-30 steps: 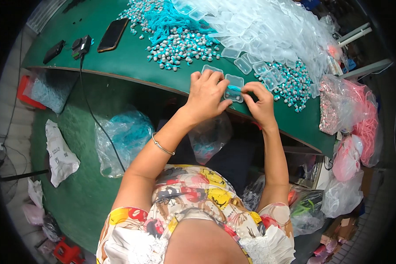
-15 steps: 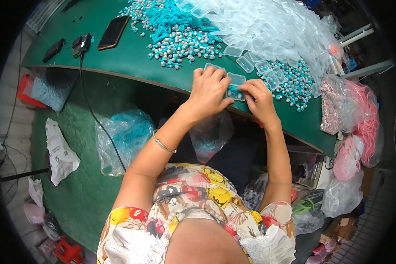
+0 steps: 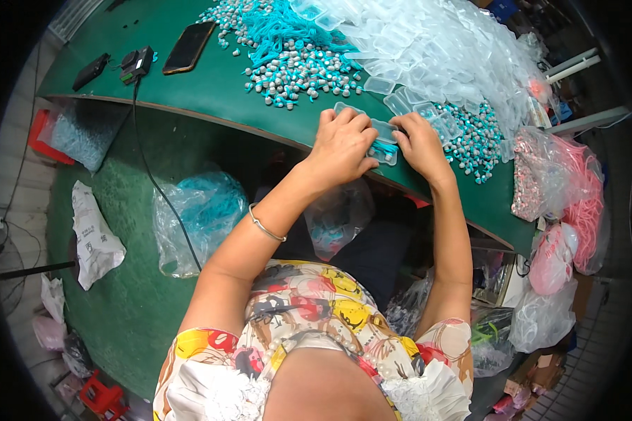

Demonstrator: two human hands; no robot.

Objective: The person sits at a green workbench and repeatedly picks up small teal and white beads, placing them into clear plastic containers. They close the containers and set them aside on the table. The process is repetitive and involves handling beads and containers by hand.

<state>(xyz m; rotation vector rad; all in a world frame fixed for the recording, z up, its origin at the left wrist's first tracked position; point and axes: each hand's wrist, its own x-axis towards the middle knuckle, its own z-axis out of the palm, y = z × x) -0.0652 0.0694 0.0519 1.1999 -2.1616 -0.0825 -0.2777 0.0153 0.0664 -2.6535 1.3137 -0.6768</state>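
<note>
Working at the worktop's [image 3: 211, 95] near edge, head view. Clear box [image 3: 391, 158] between the two hands, teal cord [image 3: 382, 149] inside it. Left hand [image 3: 342, 146] curled over the box's 9 o'clock side, gripping it, thumb by the near corner. Right hand [image 3: 421, 146] half-curled, fingertips touching the rim at 1 o'clock; cannot tell whether they pinch. Second clear piece [image 3: 345, 108] partly under the left fingers.

From the box: grey-and-teal beads [image 3: 298, 76] between 10 and 11 o'clock, cord heap [image 3: 277, 35] behind them at 11. Large pile of clear boxes [image 3: 442, 49] at 1. More beads [image 3: 476, 151] at 3, just beside the right hand. Phone [image 3: 189, 48] well apart at 10.
</note>
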